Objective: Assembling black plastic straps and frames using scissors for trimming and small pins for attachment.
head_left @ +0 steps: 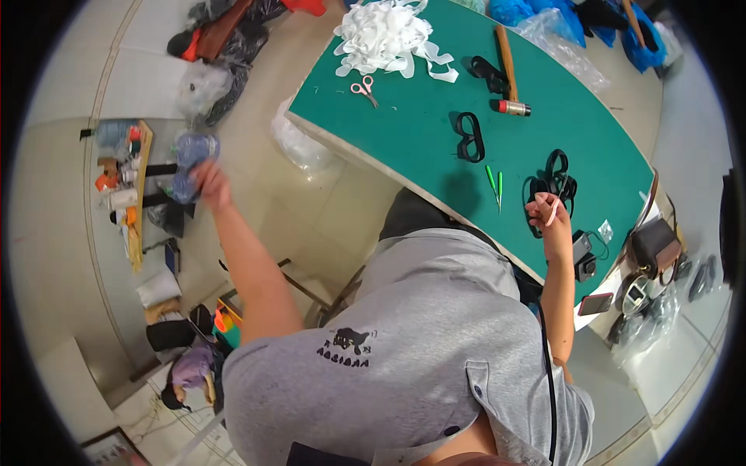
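Out to the left, my left hand (213, 185) is closed around a translucent bluish plastic bottle (191, 159), slightly blurred. Over the right part of the green table, my right hand (549, 214) is closed on a pale pink looped handle (554, 211); the rest of that tool is hard to make out. Just beyond the right hand lie black looped straps (557, 175), partly hidden by it. Another black strap piece (469, 137) lies farther left, near green-handled tweezers or snips (495, 186).
On the green table (404, 132) are a heap of white strips (385, 35), pink scissors (364, 88), a wooden-handled hammer (509, 74) and a black device (584, 264). A cluttered shelf (144, 182) stands left. A brown bag (654, 245) sits right; a person (190, 373) is lower left.
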Tool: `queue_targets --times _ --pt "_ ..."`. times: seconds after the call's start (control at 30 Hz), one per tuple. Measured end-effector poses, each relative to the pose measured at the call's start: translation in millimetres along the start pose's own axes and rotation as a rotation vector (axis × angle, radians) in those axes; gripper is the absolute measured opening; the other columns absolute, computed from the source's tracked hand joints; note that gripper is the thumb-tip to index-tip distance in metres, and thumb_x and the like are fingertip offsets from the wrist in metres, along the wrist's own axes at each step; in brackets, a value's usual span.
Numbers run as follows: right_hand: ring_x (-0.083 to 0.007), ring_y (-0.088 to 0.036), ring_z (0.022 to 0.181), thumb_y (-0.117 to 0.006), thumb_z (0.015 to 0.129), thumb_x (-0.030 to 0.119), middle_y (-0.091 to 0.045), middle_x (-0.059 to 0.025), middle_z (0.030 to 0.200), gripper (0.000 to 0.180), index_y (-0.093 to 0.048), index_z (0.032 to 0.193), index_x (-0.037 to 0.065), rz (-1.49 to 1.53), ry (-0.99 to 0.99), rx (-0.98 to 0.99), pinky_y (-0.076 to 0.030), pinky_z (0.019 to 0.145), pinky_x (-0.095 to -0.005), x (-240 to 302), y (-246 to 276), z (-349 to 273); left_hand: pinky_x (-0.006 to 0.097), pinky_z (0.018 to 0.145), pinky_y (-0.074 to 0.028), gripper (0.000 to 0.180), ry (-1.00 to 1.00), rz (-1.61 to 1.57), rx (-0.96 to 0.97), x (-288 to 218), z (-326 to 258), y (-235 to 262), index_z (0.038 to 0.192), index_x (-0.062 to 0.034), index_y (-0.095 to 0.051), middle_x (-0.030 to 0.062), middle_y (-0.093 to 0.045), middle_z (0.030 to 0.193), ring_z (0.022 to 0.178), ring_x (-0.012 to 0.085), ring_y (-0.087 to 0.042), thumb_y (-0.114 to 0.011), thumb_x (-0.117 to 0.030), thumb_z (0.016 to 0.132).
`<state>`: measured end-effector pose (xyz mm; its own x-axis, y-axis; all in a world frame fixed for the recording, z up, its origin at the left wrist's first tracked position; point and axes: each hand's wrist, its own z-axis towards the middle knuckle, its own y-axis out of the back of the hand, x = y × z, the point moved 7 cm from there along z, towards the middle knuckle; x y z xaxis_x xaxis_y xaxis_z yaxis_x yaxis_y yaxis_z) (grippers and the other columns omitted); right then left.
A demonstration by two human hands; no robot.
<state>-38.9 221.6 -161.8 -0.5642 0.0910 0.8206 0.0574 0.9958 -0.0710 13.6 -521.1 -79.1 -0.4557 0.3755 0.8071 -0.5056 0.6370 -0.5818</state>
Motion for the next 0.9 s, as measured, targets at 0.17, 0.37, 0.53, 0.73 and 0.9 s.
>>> queue_targets --times 0.17,0.37,0.53,0.73,0.9 --pt "-0.0068 -0.057 0.075 -0.063 0.088 0.023 -0.062 0.0008 0.082 0.02 -0.058 0.1 0.008 -0.16 0.072 -0.031 -0.042 0.064 -0.0198 11.8 -17.3 -3.3 0.031 0.065 -0.05 0.013 0.035 -3.065 0.131 -46.7 4.1 57.7 0.097 -0.0097 -0.058 0.0018 -0.056 0.081 0.069 0.012 -0.055 -0.055 -0.007 0.084" --pt "-0.0138 -0.061 0.091 -0.063 0.089 0.031 -0.062 -0.0046 0.101 0.031 -0.056 0.105 0.006 -0.177 0.19 0.108 -0.044 0.072 -0.0245 23.8 -56.5 -8.5 0.025 0.072 -0.045 0.022 -1.264 -2.977 -0.289 99.4 -110.0 213.4 0.103 -0.0083 -0.055 -0.0018 -0.055 0.095 0.084 0.0095 -0.053 -0.056 -0.003 0.082" --pt "-0.0199 -0.058 0.103 -0.052 0.09 0.05 -0.059 -0.0122 0.118 0.049 -0.053 0.112 0.006 0.303 0.089 0.32 -0.046 0.083 -0.0331 51.3 -113.8 -26.4 0.026 0.08 -0.046 0.038 -2.371 -2.869 -0.104 220.1 -263.6 292.0 0.123 -0.0068 -0.043 0.0047 -0.055 0.104 0.081 0.008 -0.054 -0.058 -0.007 0.088" --pt "-0.0166 -0.056 0.09 -0.053 0.09 0.051 -0.06 -0.0015 0.095 0.049 -0.055 0.116 0.009 0.623 -0.15 0.612 -0.045 0.081 -0.0366 40.9 -129.6 -58.2 0.027 0.065 -0.054 0.041 -2.839 -2.782 0.705 262.7 -299.9 280.0 0.127 -0.0038 -0.037 0.007 -0.059 0.1 0.088 0.0153 -0.061 -0.053 -0.023 0.094" --pt "-0.0135 -0.047 0.065 -0.069 0.084 0.031 -0.042 0.0018 0.067 0.029 -0.053 0.094 0.009 0.634 0.035 0.538 -0.045 0.061 -0.0285 73.9 -105.6 -72.7 0.029 0.071 -0.052 0.032 -2.687 -2.905 0.513 259.5 -288.1 276.2 0.124 -0.0058 -0.041 0.0044 -0.057 0.105 0.086 0.0127 -0.059 -0.051 -0.017 0.095"
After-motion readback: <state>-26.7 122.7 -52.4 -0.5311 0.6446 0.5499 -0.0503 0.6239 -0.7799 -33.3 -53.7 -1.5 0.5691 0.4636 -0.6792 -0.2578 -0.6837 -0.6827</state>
